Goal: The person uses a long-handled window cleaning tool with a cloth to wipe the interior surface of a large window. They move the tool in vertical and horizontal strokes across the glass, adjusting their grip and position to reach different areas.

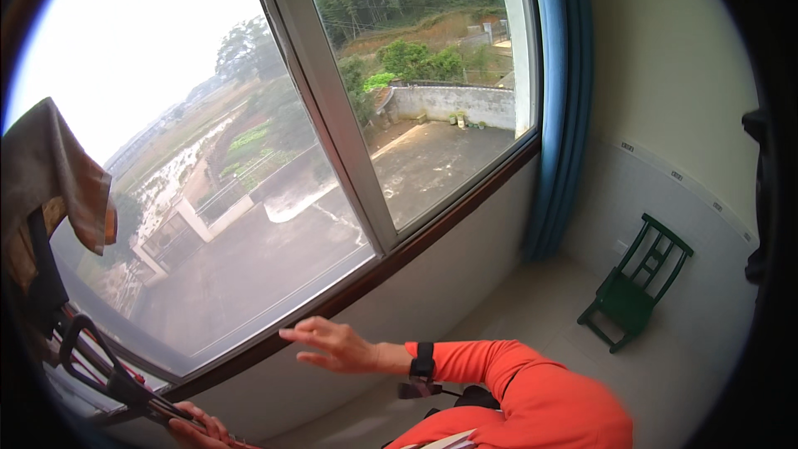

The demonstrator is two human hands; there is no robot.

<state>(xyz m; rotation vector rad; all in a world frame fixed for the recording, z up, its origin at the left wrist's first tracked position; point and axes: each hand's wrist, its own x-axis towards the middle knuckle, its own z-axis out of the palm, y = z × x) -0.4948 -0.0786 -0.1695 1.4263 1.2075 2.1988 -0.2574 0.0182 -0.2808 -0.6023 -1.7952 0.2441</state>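
Note:
My right hand (337, 349) is held in front of the brown window sill (416, 262), its fingers stretched out and apart, holding nothing. A black strap (423, 362) circles that wrist at the end of a red-orange sleeve (532, 382). Low at the left, my left hand (199, 426) is closed round the thin shaft of a long dark tool (133, 391) with a black loop at its upper part; its exact kind is unclear. Above the loop, a grey-brown cloth (62, 170) hangs at the left edge. Whether cloth and tool are joined I cannot tell.
A large sliding window with a grey metal frame (324, 100) fills the left and middle; a yard and greenery lie outside. A blue curtain (561, 108) hangs at its right end. A small green chair (632, 295) stands tilted in view by the tiled wall (711, 262).

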